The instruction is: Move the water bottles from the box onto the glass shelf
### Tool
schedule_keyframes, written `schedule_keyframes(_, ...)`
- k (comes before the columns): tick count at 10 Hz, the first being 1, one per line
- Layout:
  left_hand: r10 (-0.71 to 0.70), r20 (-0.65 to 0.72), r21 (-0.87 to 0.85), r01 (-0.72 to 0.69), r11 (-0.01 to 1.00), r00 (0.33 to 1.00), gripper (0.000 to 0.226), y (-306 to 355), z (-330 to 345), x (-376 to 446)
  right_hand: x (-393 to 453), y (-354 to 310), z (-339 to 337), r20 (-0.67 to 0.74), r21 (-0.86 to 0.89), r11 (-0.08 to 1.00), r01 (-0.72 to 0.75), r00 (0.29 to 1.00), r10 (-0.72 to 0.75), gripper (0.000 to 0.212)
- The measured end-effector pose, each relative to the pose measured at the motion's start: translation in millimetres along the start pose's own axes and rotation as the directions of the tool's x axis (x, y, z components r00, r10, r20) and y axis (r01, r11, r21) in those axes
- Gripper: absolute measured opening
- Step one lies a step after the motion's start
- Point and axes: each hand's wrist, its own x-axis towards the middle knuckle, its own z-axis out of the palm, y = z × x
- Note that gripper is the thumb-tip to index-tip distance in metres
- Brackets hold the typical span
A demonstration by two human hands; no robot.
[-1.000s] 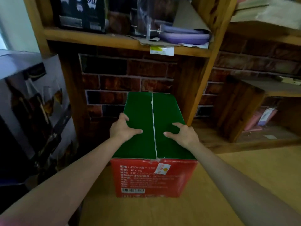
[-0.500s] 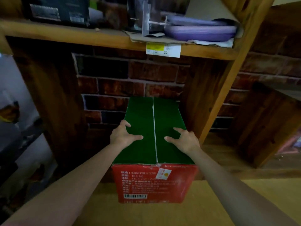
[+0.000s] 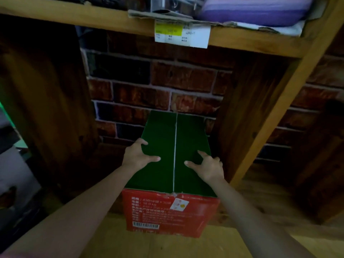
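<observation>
A closed cardboard box [image 3: 175,138] with a green taped top and a red printed front stands on the floor in a wooden shelf bay. My left hand [image 3: 136,157] grips the box's left top edge, thumb lying on the green flap. My right hand [image 3: 208,164] rests on the right flap near the right edge, fingers spread. No water bottles show; the box's flaps are shut along the middle seam. No glass shelf is in view.
A wooden shelf board [image 3: 93,17] runs overhead, carrying a purple pan [image 3: 253,10] and a hanging price label [image 3: 182,34]. A brick wall [image 3: 158,86] backs the bay. Dark wooden uprights [image 3: 247,112] flank the box. Light wooden floor [image 3: 115,243] lies in front.
The view has moved closer and tilted down toward the box. Both hands stay on the box top in nearly the same places.
</observation>
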Motion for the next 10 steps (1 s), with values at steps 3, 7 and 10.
schedule_keyframes(3,0.019,0.037,0.386,-0.032,0.922,0.999,0.069,7,9,-3,-12,-5,2,-0.041,-0.132,0.990,0.045,0.998,-0.051,0.074)
schedule_keyframes(7,0.393,0.326,0.661,-0.504,0.556,0.860,0.046,10,20,-62,-55,-24,3,-0.121,-0.321,0.936,0.141,0.975,-0.189,0.035)
schedule_keyframes(10,0.394,0.469,0.423,-0.593,0.686,0.790,0.039,29,-14,-94,-104,-40,-24,-0.130,-0.206,0.971,0.121,0.980,-0.150,0.041)
